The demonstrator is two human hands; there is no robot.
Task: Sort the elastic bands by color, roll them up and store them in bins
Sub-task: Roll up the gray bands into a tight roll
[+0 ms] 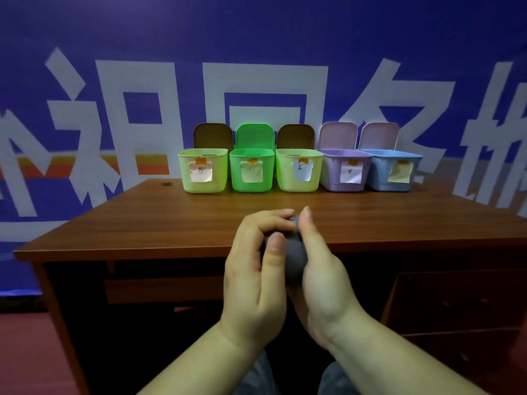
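Five bins sit in a row at the far edge of our brown wooden desk (171,223), in front of a big blue banner (256,38) with white characters. Left to right: a pale yellow-green bin (203,181), a bright green bin (251,183), a second pale yellow-green bin (298,183), a lilac bin (346,178) and a light blue bin (390,178). Each touches or sits just beside its neighbour, each has a flip lid standing open behind it and a paper label taped on the front; the writing is too blurred to read. We cannot see into any bin. Nearer us, over the front edge of the desk, our left hand (253,280) and right hand (325,280) meet around a rolled grey-blue elastic band (295,260). We hold it off the desk, between both palms. Left fingers curl over the top of the roll and the left thumb lies along its near side; the right hand cups it from the right, thumb pointing up past the roll. Both hands grip it. Most of the roll is hidden by the hands. Bottom edge: our knees in grey fabric. A small dark spot (164,184) lies on the desk left of the bins; we cannot tell what it is.
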